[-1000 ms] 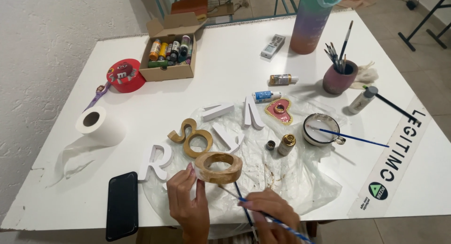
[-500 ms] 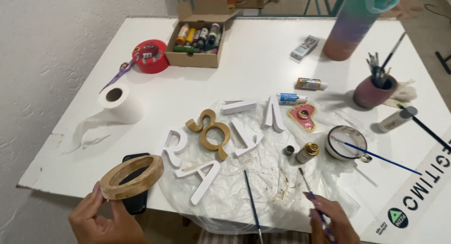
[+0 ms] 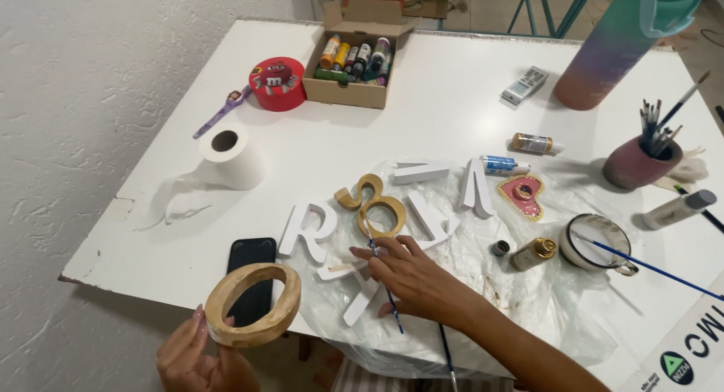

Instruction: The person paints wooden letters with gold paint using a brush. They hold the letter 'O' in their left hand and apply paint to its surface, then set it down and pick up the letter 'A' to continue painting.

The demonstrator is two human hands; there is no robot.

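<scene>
While left hand [image 3: 197,354] lifts wooden ring [image 3: 253,304], right hand [image 3: 411,275] (brush [image 3: 383,286] pinched) lies flat.

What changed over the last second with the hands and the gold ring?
The left hand lifted the gold-painted ring off the plastic sheet and out past the table's near-left edge. The right hand, holding a thin paintbrush, reached forward to the white letters. Everything else stayed put.

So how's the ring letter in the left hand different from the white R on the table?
The ring letter is gold-brown; the R is white. The ring letter is held up on edge off the table in the left hand; the R lies flat on the table, untouched. The ring letter is a closed loop; the R has open legs. Both are thick cut-out letters.
</scene>
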